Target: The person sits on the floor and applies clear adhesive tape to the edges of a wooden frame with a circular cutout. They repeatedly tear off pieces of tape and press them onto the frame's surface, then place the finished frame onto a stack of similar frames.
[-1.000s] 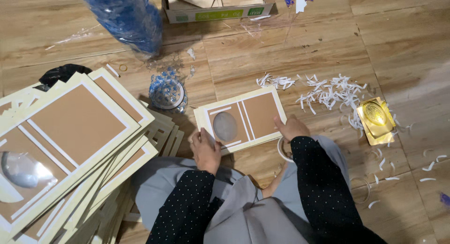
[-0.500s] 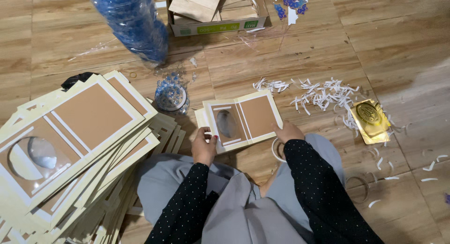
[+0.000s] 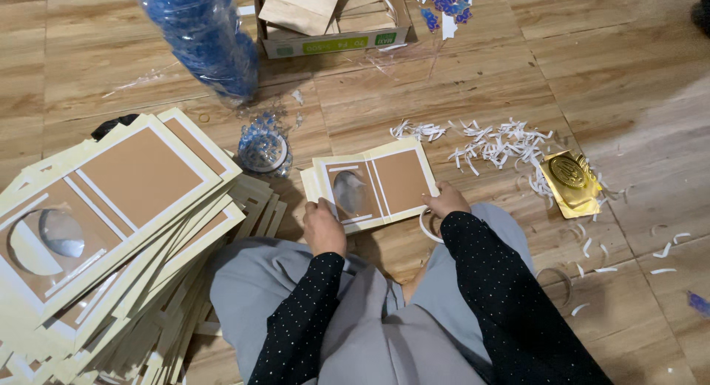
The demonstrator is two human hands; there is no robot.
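Observation:
A cream and brown card folder (image 3: 377, 181) with an oval clear window lies flat on the wooden floor in front of my knees. My left hand (image 3: 323, 227) grips its near left edge. My right hand (image 3: 446, 201) holds its near right corner, with a white tape ring (image 3: 427, 230) just beside it. Both sleeves are black with white dots.
A big fanned stack of the same card folders (image 3: 111, 230) fills the left. A small jar of blue beads (image 3: 264, 150) and a blue plastic bag (image 3: 203, 37) stand beyond it. A cardboard box (image 3: 333, 22) is at the top, white paper strips (image 3: 495, 144) and a gold packet (image 3: 571, 181) at the right.
The view has tilted back a little, so the box at the top shows more. Both hands keep their hold on the card folder, which has barely shifted.

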